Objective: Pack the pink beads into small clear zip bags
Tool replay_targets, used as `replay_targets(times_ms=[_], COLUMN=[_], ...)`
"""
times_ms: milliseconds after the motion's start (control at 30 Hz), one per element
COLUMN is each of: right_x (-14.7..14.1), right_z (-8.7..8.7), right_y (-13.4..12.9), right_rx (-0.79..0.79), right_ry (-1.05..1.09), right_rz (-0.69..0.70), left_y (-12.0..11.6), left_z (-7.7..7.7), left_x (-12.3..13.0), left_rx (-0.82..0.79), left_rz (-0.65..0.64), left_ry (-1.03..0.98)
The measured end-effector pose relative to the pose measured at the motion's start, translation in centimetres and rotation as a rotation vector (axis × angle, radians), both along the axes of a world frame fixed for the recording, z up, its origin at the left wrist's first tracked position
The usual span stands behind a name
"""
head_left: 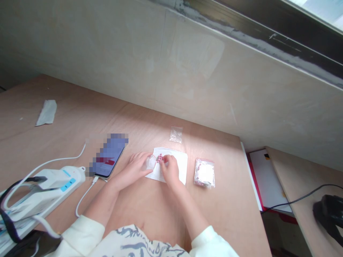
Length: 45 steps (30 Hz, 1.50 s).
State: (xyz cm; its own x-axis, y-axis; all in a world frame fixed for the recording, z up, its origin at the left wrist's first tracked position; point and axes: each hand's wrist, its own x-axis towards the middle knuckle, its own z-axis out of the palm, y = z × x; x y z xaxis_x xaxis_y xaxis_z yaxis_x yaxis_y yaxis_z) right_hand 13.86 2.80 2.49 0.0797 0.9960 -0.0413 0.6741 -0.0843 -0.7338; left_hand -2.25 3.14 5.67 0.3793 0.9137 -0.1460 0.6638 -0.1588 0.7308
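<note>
On the wooden desk lies a sheet of white paper (181,166), with both of my hands over it. My left hand (139,165) is curved around a small clear plastic container (150,162), gripping it between thumb and fingers at the paper's left side. Right beside its mouth sits a little cluster of pink beads (160,157). My right hand (170,169) has its fingertips pinched together at the beads; whether a bead is between them is too small to make out.
A small clear zip bag (176,134) lies behind the paper, and a fuller plastic bag (204,172) to its right. A charging phone (111,157), a power strip (60,184) with plugs, and a tissue (46,112) are on the left. The wall (150,71) rises behind.
</note>
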Motion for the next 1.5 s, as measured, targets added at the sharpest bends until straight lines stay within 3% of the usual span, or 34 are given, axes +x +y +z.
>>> replay_targets(times_ms=[200,400,533,667,800,967,1167,1500], right_x=[0.5,0.1,0.3,0.8,0.8,0.2,-0.3,-0.3], right_z=[0.6,1.4,1.1,0.4,0.9,2.2,0.9,0.2], right_y=[0.4,-0.2,0.1,0.8,0.8,0.0,0.1,0.3], right_rx=[-0.029,-0.005,0.028,0.007,0.006,0.031,-0.023,-0.013], right_ry=[0.053,0.318,0.156,0.05,0.058,0.253,0.021,0.045], right_rz=[0.078,0.147,0.024,0.061,0.073,0.186,-0.003,0.045], left_y=[0.0,0.0,0.1,0.1,0.2,0.2,0.2,0.3], left_z=[0.1,0.2,0.3,0.5,0.5,0.7,0.8,0.3], left_x=[0.4,0.4,0.3,0.2,0.3,0.2,0.1,0.3], left_rx=[-0.004,-0.003,0.001,-0.006,-0.005,-0.007,-0.009,0.006], left_rz=[-0.001,-0.003,0.003,0.008,0.006,-0.003,0.014,0.009], left_ry=[0.012,0.0,0.004,0.015,0.018,0.006,0.031,0.039])
